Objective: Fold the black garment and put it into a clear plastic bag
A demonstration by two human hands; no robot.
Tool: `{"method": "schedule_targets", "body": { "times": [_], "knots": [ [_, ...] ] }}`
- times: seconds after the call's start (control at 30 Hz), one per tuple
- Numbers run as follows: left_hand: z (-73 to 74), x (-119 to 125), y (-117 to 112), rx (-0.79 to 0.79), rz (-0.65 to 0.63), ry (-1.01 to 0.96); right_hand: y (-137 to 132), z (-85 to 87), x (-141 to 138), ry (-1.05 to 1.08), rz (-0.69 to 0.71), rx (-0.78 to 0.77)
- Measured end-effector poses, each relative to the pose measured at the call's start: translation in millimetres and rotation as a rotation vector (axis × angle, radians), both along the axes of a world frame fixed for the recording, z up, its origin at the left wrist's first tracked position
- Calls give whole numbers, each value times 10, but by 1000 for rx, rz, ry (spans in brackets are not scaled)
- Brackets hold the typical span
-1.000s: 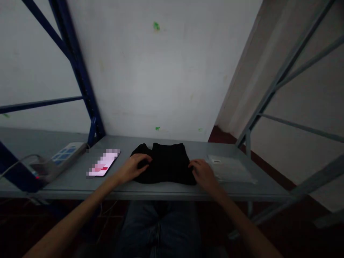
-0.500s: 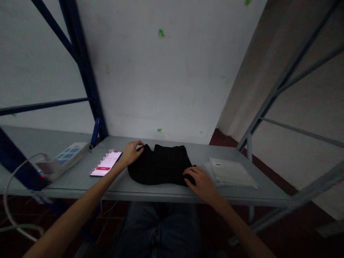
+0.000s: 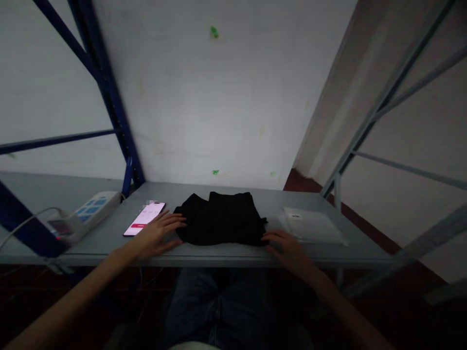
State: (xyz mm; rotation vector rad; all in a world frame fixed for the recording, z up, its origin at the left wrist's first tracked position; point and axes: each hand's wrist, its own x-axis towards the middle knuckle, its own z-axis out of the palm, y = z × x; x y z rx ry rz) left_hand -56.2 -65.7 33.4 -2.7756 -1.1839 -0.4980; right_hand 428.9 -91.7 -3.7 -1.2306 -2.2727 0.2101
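One long white plastic power strip with blue socket faces (image 3: 91,210) lies at the far left, beside a dark blue metal rack post (image 3: 105,92). Next comes one flat rectangular smartphone with a lit pinkish-white screen (image 3: 148,217), lying on the grey metal shelf (image 3: 219,253).

Two bare hands follow, one at each side of one folded piece of black cloth (image 3: 222,218). The left hand (image 3: 158,236), just beside the phone, has its fingers stretched out and grips nothing; its fingertips reach the cloth's left edge. The cloth lies flat mid-shelf, between the hands, its outline uneven. The right hand (image 3: 286,248) has loosely bent fingers at the cloth's lower right corner; whether they pinch it cannot be told.

Near that hand, farther right, lies one flat, translucent plastic packet (image 3: 317,227) bearing one small white label (image 3: 295,216).
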Motion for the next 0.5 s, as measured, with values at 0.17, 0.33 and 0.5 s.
{"method": "schedule_targets", "body": {
  "times": [0.17, 0.33, 0.5],
  "knots": [
    [0, 4, -58, 18, -18, -49, 27, -8, 38, 85, 9, -92],
    [-24, -8, 56, -53, 54, -111, 80, 30, 64, 158, 36, -148],
    [-6, -35, 97, -47, 61, -147, 105, 63, 79, 205, -12, -91]
  ]
}}
